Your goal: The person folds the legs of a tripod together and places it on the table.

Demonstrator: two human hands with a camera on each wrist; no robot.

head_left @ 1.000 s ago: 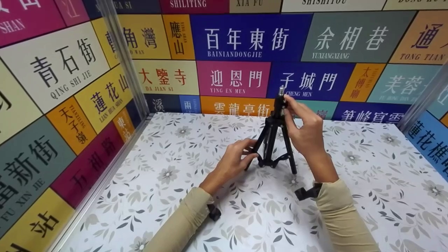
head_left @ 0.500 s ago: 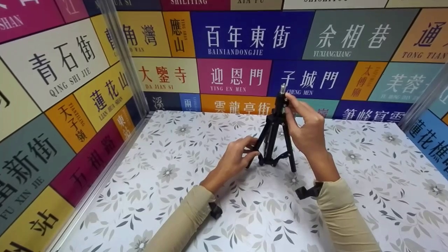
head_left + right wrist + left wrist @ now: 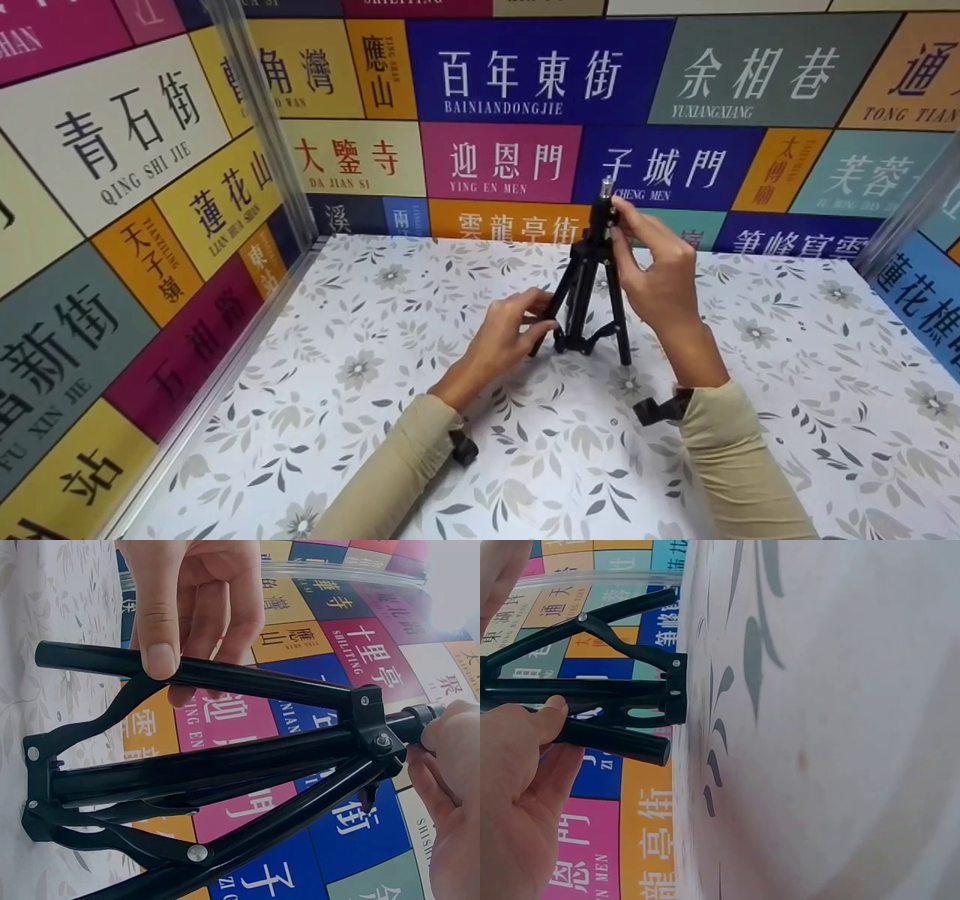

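Tripod [image 3: 577, 300], black and upright with its legs spread, stands toward the far side of a white floral tabletop [image 3: 817, 397], held by a person's two bare hands. Behind it rises a back wall [image 3: 536, 71] of coloured panels in Chinese characters and Latin letters (one, deep blue, reads BAINIANDONGJIE), meeting a similarly panelled left wall [image 3: 127, 142] at a glossy corner strip [image 3: 271, 135]. Grey leaves and pale blossoms pattern the tabletop around the stand.

Two khaki sleeves reach in from the near edge, the left sleeve [image 3: 397, 472] slanting inward and the right sleeve [image 3: 742, 457] closer to vertical. The right hand [image 3: 660, 274], its thumb and fingers brought together, pinches the upper neck of the tripod just below the top. The left hand [image 3: 499, 330], lower down, is clamped on one leg [image 3: 255, 682], thumb on one side and fingers on the other; the two hands are well apart. Whether every foot bears on the cloth cannot be told.

Between the legs runs the central column [image 3: 202, 765], joined to them by curved braces (one [image 3: 105, 716] passes close to the left thumb). A black wrist device [image 3: 660, 410] sits at the right cuff, its smaller-looking counterpart [image 3: 463, 448] at the left. Topping the neck is a silver tip [image 3: 607, 186], while a round rivet [image 3: 197, 853] marks a brace joint.
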